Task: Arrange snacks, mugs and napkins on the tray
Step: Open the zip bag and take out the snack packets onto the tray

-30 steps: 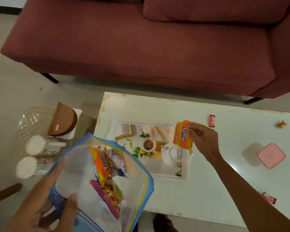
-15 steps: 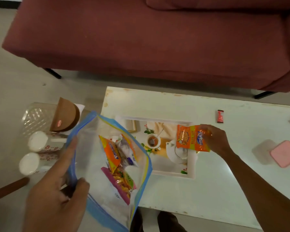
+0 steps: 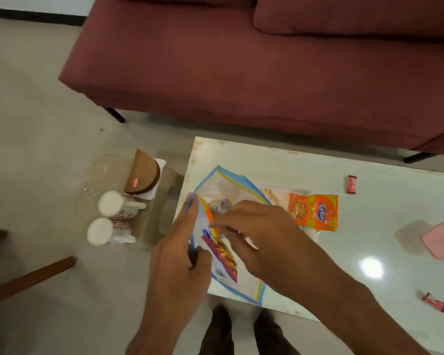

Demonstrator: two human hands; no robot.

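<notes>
- Head view: a white glossy low table [image 3: 305,172] stands before a maroon fabric sofa [image 3: 241,67]; 2 dark shoes show at the bottom edge of the frame.
- The left hand [image 3: 180,260] pinches the near rim of a clear zip bag with a blue and yellow edge [image 3: 226,185], thumb on one side and fingers [image 3: 190,213] extended along the other, holding the bag above the left end of the table.
- The right hand [image 3: 262,234] reaches into the mouth of the bag with fingers curled; whether it grips a packet cannot be told, since motion blur hides the fingertips.
- Inside the bag lie several snack packets, among them a pink-edged packet with orange contents [image 3: 223,257].
- An orange snack packet with a blue logo [image 3: 314,212] lies flat on the right end of the white printed tray [image 3: 282,188], which sits on the table and is largely hidden behind the bag and hands.
- 2 white mugs with a red floral pattern [image 3: 113,219] lie on their sides in a clear plastic bin [image 3: 105,167] on the floor left of the table, beside a brown napkin holder with white napkins [image 3: 144,172].
- On the table, well apart from the tray, lie 2 small red wrapped sweets [image 3: 351,184] and a pink square lid [image 3: 440,240].
</notes>
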